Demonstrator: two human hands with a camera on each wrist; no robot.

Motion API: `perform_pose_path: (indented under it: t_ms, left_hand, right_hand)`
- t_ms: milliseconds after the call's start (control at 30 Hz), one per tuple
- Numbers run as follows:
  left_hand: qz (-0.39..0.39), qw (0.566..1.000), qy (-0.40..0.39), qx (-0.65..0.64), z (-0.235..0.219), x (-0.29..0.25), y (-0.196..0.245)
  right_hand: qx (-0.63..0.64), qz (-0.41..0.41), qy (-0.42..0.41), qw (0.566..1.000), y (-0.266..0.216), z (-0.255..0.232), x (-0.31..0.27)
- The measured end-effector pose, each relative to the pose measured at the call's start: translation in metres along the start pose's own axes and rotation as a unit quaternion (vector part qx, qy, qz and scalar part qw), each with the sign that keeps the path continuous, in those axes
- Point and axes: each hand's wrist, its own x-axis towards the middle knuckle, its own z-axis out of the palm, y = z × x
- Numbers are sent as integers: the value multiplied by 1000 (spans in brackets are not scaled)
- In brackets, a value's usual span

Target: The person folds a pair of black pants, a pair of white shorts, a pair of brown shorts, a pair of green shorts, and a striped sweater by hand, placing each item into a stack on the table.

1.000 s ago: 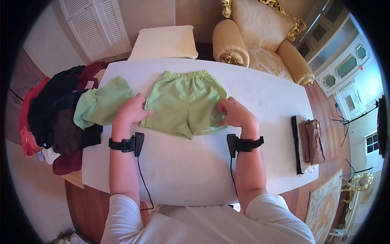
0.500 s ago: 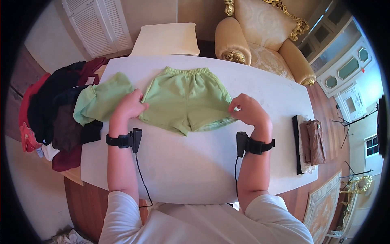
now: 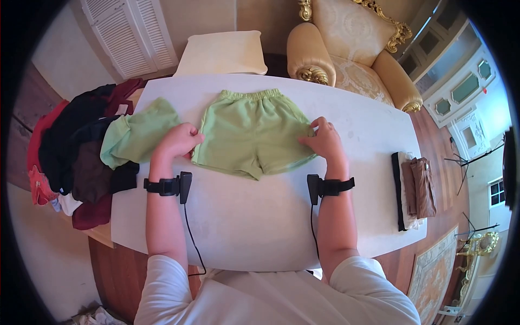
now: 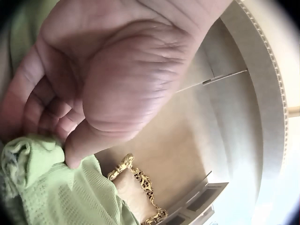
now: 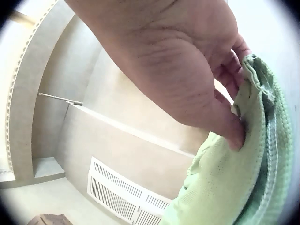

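A pair of light green shorts point(image 3: 251, 134) lies flat on the white table point(image 3: 260, 222), waistband away from me. My left hand point(image 3: 181, 142) pinches the left leg's outer edge; in the left wrist view the thumb and curled fingers point(image 4: 56, 117) grip the green fabric point(image 4: 47, 187). My right hand point(image 3: 320, 140) pinches the right leg's outer edge, and the right wrist view shows its thumb point(image 5: 229, 131) pressed on the green cloth point(image 5: 234, 187) with fingers curled behind it.
A second light green garment point(image 3: 138, 132) lies left of the shorts, against a heap of dark and red clothes point(image 3: 76, 157). Folded brown clothes point(image 3: 414, 189) sit at the table's right edge. A gold armchair point(image 3: 352, 49) and a cream stool point(image 3: 222, 53) stand beyond the table.
Both hands have shifted along the shorts' side edges. The right hand moved out and came back in. The shorts now lie slightly narrower and flatter.
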Motion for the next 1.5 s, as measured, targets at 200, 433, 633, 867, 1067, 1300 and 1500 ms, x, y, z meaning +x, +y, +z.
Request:
perform_pose_path:
  t_ms: [200,433,633,867,1067,1300,1500]
  left_hand:
    - [26,997,52,-43,3,11,-13]
    - [106,985,111,-72,2,-16,25]
    - [133,990,19,-53,7,-7,23]
    - [120,988,-15,-93,30,-27,65]
    - [139,988,-46,-50,37,-18,53]
    - [190,973,116,57,34,-12,40]
    - [111,978,-115,136,27,-39,75]
  right_hand:
    - [26,15,-34,999,0,-8,7]
    - [113,-8,-7,994,-27,-33,-10]
    - [112,-102,-8,988,-34,-32,-15]
    - [176,-188,-96,961,-64,-22,-25]
    - [159,-192,-193,949,-72,-7,-30]
    - [143,-171,-51,973,-61,6,-18]
    - [91,-144,-202,964,-88,-13,-36]
